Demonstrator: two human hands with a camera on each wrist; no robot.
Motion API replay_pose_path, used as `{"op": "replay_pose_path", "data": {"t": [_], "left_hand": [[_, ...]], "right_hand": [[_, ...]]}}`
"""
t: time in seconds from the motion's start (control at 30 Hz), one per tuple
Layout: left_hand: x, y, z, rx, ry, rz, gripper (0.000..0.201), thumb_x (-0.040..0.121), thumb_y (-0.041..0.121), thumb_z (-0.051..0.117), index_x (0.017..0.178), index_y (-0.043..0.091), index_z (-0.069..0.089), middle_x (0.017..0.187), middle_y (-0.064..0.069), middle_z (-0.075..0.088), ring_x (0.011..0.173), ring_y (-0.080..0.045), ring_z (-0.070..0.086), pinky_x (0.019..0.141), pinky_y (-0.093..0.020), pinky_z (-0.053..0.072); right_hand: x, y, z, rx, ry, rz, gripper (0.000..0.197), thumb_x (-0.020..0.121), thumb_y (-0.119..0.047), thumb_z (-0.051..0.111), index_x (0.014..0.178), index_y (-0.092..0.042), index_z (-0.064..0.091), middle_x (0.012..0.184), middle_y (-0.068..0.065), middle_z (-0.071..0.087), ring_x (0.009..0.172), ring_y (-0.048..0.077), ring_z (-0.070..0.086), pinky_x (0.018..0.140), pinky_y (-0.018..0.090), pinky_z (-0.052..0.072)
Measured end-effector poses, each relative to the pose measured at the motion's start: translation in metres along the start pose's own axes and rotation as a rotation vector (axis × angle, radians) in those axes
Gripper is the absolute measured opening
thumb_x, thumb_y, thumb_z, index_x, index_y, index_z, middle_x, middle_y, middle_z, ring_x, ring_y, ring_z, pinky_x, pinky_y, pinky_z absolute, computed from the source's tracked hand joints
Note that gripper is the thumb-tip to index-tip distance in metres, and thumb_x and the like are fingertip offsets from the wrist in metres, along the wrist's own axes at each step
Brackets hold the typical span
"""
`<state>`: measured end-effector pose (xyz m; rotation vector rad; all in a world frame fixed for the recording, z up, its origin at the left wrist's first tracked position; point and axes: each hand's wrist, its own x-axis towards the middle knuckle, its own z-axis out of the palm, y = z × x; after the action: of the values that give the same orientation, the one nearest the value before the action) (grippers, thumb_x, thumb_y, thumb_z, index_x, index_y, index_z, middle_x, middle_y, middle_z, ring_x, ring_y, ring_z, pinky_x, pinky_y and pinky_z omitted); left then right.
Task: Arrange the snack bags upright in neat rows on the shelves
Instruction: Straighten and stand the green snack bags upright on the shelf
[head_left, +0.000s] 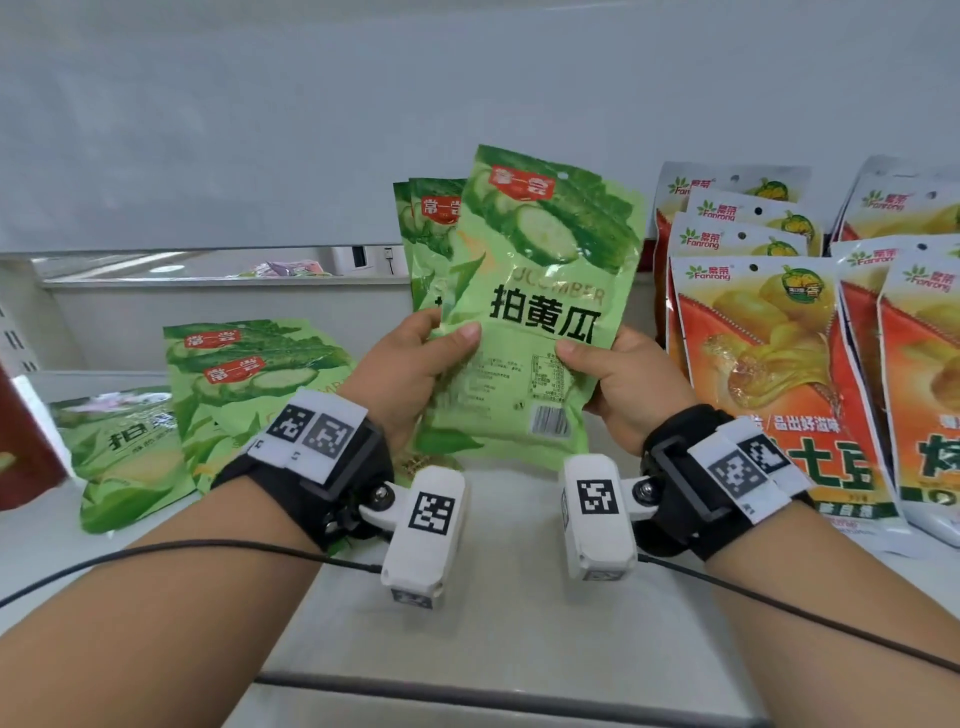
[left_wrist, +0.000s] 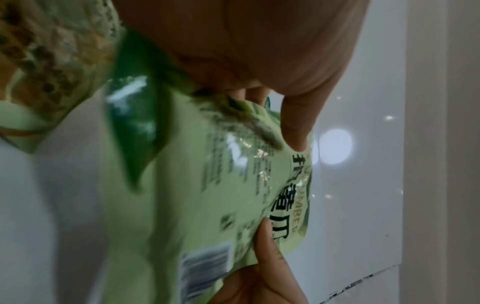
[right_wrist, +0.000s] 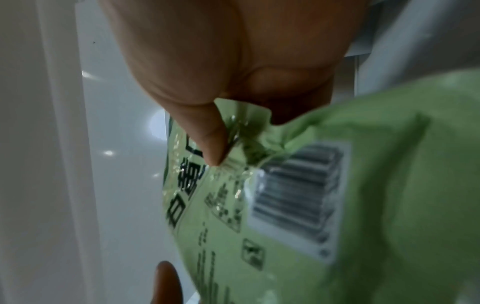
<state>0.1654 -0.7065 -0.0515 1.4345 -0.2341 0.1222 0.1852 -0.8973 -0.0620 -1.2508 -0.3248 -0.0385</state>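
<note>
**Green bag held upright over the shelf**

Held up in both hands above the white shelf (head_left: 519, 545): a green cucumber snack bag (head_left: 530, 312), upright and tilted a little to the right, printed front toward the head camera. Gripped at the lower left edge by the left hand (head_left: 410, 364), thumb across the front, the other fingers (left_wrist: 255, 93) curled behind. Pinched at the lower right edge by the right hand (head_left: 623, 384), thumb tip (right_wrist: 210, 144) pressed on the front just above the barcode (right_wrist: 296, 197), the plastic crumpled there (the remaining fingers hidden behind the bag).

Just behind it, more green bags (head_left: 426, 244) standing upright, overlapped one behind another. To the left, several green bags (head_left: 249, 384) lying flat and loosely stacked on the shelf. To the right, orange snack bags (head_left: 758, 364) standing in rows, front to back, with a second row of orange bags (head_left: 914, 364) beside them at the frame edge. At the far left edge, a dark red package (head_left: 26, 441), only partly in view.
</note>
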Motion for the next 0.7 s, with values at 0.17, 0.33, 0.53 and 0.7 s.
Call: {"op": "replay_pose_path", "data": {"t": [0.17, 0.33, 0.53, 0.7], "left_hand": [[0.004, 0.008, 0.005, 0.051, 0.014, 0.015, 0.036, 0.079, 0.010, 0.066, 0.114, 0.010, 0.057, 0.092, -0.001, 0.075, 0.084, -0.019, 0.071, 0.067, -0.031, 0.058], [0.000, 0.009, 0.015, 0.085, 0.010, 0.005, 0.060, 0.059, 0.022, 0.073, 0.115, 0.007, 0.058, 0.100, -0.009, 0.072, 0.096, -0.028, 0.067, 0.098, -0.056, 0.046], [0.001, 0.007, 0.017, 0.102, 0.053, 0.015, 0.024, 0.077, 0.009, 0.068, 0.100, 0.015, 0.062, 0.093, -0.004, 0.071, 0.092, -0.027, 0.062, 0.097, -0.058, 0.042], [0.002, 0.005, 0.014, 0.114, 0.075, 0.016, 0.014, 0.086, 0.005, 0.062, 0.096, 0.016, 0.062, 0.082, 0.002, 0.073, 0.078, -0.016, 0.067, 0.075, -0.034, 0.052]], "right_hand": [[-0.004, -0.004, 0.006, 0.020, -0.012, 0.001, 0.014, 0.088, -0.005, 0.057, 0.099, -0.009, 0.064, 0.090, 0.006, 0.073, 0.081, 0.020, 0.069, 0.069, 0.031, 0.056], [-0.006, -0.012, 0.007, 0.100, 0.080, -0.126, 0.012, 0.091, -0.006, 0.053, 0.096, -0.011, 0.062, 0.089, 0.007, 0.069, 0.080, 0.020, 0.065, 0.077, 0.035, 0.056], [-0.007, -0.013, 0.009, 0.099, 0.085, -0.167, 0.015, 0.091, -0.002, 0.050, 0.088, -0.012, 0.062, 0.077, 0.002, 0.069, 0.074, 0.018, 0.064, 0.076, 0.034, 0.054], [-0.007, -0.013, 0.009, 0.123, 0.079, -0.173, 0.014, 0.091, -0.008, 0.053, 0.088, -0.016, 0.064, 0.077, -0.001, 0.070, 0.072, 0.013, 0.065, 0.071, 0.030, 0.056]]}}
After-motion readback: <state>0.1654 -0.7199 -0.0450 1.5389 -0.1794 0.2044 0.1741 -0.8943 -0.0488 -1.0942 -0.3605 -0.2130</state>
